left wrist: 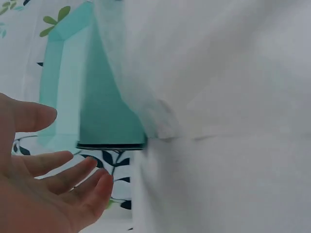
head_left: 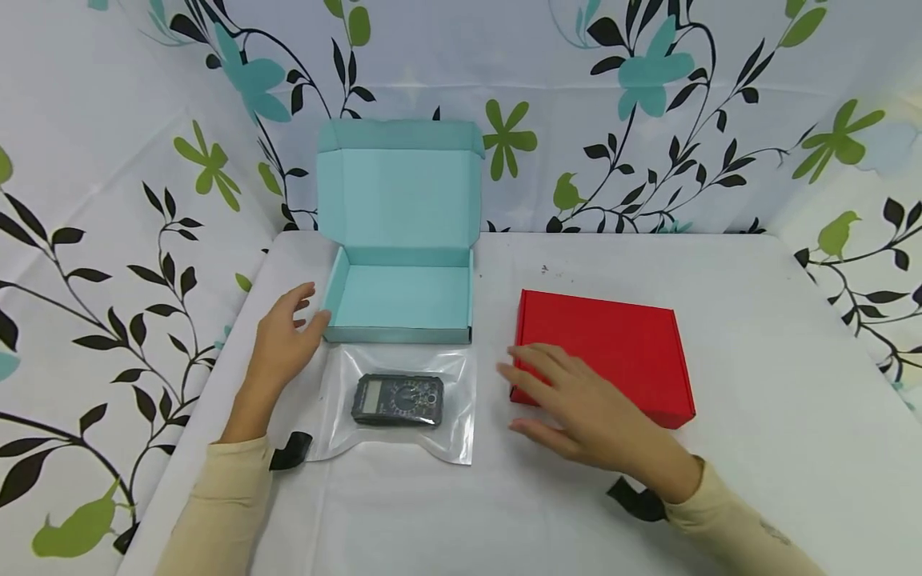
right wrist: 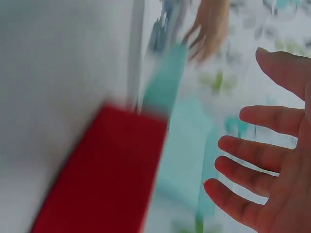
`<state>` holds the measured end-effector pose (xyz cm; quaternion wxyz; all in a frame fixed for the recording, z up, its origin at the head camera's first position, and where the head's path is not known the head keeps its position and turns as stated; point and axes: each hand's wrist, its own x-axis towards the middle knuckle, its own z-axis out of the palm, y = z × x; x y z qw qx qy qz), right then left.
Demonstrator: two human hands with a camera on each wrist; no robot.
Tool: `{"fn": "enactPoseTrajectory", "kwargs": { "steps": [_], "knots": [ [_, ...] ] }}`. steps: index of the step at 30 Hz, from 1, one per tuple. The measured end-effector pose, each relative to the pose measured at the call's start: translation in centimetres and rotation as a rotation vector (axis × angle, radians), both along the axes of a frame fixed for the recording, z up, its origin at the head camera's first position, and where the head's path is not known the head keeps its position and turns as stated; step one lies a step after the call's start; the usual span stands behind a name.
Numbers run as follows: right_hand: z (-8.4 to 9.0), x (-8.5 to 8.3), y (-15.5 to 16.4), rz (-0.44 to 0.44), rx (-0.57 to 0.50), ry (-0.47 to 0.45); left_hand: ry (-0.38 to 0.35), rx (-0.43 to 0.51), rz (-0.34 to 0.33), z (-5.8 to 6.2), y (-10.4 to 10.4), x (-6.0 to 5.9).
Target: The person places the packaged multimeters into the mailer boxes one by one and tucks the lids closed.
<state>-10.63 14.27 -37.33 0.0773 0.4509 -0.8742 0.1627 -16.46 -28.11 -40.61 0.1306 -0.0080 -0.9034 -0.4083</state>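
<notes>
A teal cardboard box stands with its lid raised at the back, its inside bare. In front of it lies a digital multimeter sealed in a clear plastic bag. My left hand is at the teal box's left front corner, thumb close to its side wall, fingers loosely spread. A closed red box lies to the right, turned at a slight angle. Over its left front part hovers my right hand, fingers spread and holding nothing; the right wrist view shows the red box below the palm.
A white cloth covers the table. Patterned fabric with leaves and flowers hangs behind and at both sides. Black straps show at both cuffs.
</notes>
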Motion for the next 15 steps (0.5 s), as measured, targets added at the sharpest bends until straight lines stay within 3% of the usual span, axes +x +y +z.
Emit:
{"fn": "enactPoseTrajectory", "kwargs": {
  "steps": [7,15],
  "knots": [
    [-0.6,0.2,-8.0,0.193,-0.011,-0.041,-0.147,0.058,-0.023,-1.6,-1.2,-0.7],
    [-2.8,-0.8,-13.3,0.207,0.003,-0.080,-0.241,0.079,-0.037,-2.5,-1.8,-0.9]
  ]
}}
